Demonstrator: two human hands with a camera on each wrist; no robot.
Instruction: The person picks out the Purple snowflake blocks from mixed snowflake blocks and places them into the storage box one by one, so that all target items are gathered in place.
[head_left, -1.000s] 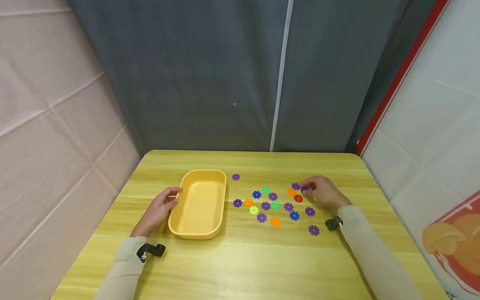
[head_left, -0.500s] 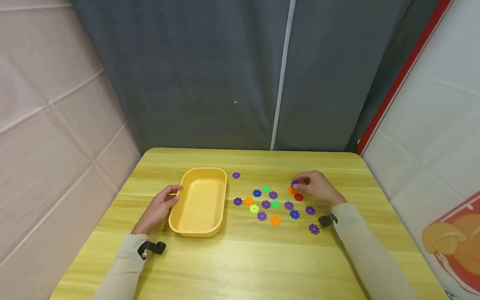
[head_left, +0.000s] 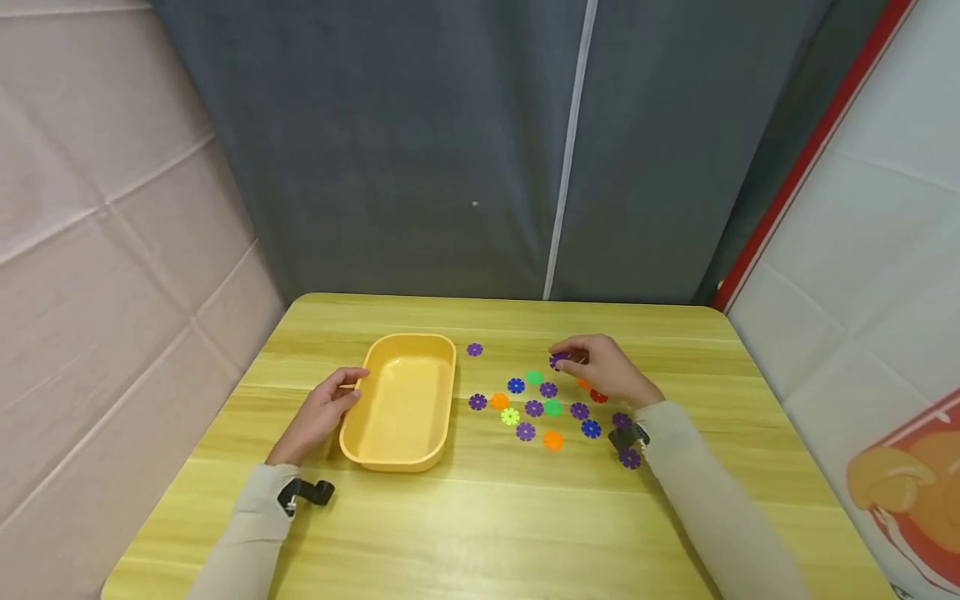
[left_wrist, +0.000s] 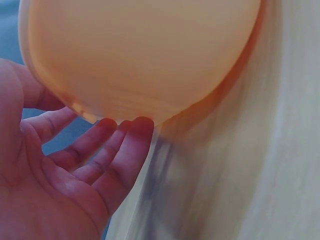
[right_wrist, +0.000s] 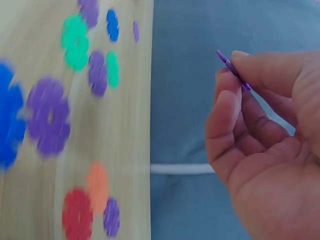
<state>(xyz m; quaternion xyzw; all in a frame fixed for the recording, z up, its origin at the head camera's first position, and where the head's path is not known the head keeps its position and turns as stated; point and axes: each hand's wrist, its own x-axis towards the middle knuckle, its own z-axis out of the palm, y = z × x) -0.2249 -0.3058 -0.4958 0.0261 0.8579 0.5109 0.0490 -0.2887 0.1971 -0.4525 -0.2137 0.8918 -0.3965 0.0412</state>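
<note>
My right hand point(head_left: 603, 367) pinches a purple flower-shaped plastic disc point(right_wrist: 233, 70) between thumb and fingertips. It is raised above the table, over the back part of the scattered discs. My left hand point(head_left: 318, 417) holds the left rim of a yellow rectangular tray point(head_left: 442, 454). In the left wrist view several fingertips point(left_wrist: 142, 125) press against the tray's outer wall. Beneath and beside my right hand lie an orange disc point(right_wrist: 98, 187), a red disc point(right_wrist: 77, 215) and a purple one point(right_wrist: 111, 216). The last is hidden behind my hand in the head view.
Between the tray and my right forearm, several more discs lie flat on the wooden table point(head_left: 480, 525), among them a green disc point(head_left: 552, 407), a blue disc point(head_left: 591, 428) and a lime disc point(head_left: 510, 416). A dark grey curtain point(head_left: 412, 167) hangs behind the table.
My right hand has moved left with the purple disc, from beside the red and orange discs to above the middle of the group. My left hand stays at the tray rim.
</note>
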